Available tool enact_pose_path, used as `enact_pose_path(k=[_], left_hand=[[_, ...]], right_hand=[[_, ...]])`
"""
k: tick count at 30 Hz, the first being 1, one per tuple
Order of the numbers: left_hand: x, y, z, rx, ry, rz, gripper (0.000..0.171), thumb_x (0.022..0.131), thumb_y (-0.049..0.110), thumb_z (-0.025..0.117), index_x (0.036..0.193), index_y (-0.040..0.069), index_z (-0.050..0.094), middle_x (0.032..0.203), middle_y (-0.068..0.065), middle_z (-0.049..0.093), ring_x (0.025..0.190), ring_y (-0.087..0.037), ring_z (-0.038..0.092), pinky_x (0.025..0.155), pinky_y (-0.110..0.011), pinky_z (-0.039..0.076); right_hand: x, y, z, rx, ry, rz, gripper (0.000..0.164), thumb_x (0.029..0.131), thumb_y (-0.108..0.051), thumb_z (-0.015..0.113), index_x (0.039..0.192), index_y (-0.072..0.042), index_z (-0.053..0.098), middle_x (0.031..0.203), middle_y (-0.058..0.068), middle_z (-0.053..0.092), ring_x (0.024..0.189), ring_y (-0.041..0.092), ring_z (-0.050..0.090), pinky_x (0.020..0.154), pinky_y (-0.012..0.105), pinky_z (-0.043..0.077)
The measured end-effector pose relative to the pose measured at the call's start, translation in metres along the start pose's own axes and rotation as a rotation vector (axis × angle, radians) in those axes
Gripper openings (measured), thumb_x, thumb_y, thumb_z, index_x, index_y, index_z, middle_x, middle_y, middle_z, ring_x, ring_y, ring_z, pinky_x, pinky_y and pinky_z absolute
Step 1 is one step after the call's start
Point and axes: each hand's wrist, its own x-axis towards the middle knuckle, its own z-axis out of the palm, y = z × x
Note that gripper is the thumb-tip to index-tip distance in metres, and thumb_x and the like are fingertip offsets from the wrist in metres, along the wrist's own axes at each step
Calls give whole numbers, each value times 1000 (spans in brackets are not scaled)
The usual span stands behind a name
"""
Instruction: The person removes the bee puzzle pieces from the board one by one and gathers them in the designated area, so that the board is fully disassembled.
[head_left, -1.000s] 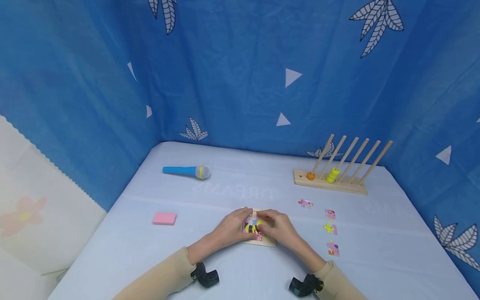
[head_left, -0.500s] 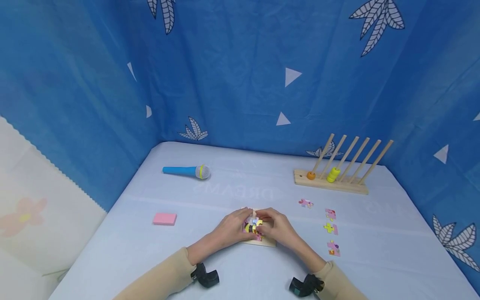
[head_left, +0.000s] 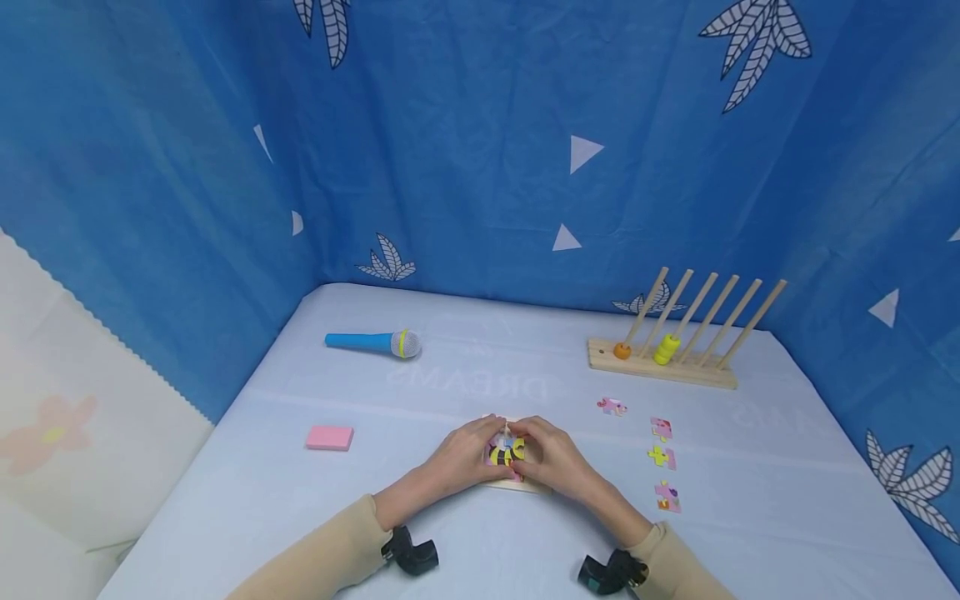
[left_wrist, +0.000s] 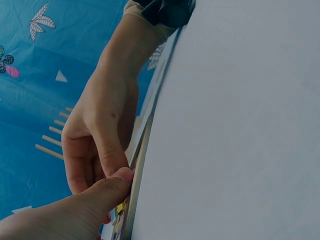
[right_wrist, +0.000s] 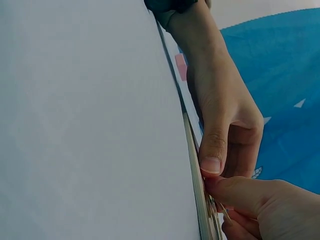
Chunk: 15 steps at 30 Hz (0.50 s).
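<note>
A small wooden jigsaw board (head_left: 516, 486) lies at the front middle of the table, between the two hands. Its picture (head_left: 502, 455) of a black and yellow bee shows partly between the fingers. My left hand (head_left: 463, 454) grips the board's left side, fingers at the far edge and thumb near the front. Over the right side arches my right hand (head_left: 557, 457), its thumb close to the left thumb (right_wrist: 211, 165). In the right wrist view a thin jigsaw piece (right_wrist: 226, 212) stands tilted between the right hand's thumb and fingers. The hands hide much of the board.
Several loose jigsaw pieces (head_left: 662, 456) lie right of the board, one pink piece (head_left: 612, 407) farther back. A peg abacus (head_left: 660, 367) with orange and yellow beads stands at the back right. A blue toy microphone (head_left: 367, 342) and a pink block (head_left: 329, 438) are on the left.
My right thumb has shifted off the bee picture toward the front, so more yellow shows. The right fingers have moved slightly left along the far edge. My left hand stays in place.
</note>
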Motion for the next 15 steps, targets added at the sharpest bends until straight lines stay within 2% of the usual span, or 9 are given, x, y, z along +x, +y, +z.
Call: enact_pose_path(k=[10,15], left_hand=[[0,0,0,-16,14,13,78,74,51,75,130,1,53,128,-15,56,121,-31,50,96,-42,45],[0,0,0,-6,12,6,78,74,51,75,129,0,54,128,-16,56,120,-30,51,95,-41,45]], right_hand=[[0,-3,-2,-56,29,-35,47,75,-14,80,115,2,62,112,9,63,106,26,58,89,44,48],[2,-5,-11,-29,49,-7,46,76,-16,80,115,0,63,111,7,64,103,24,61,87,43,50]])
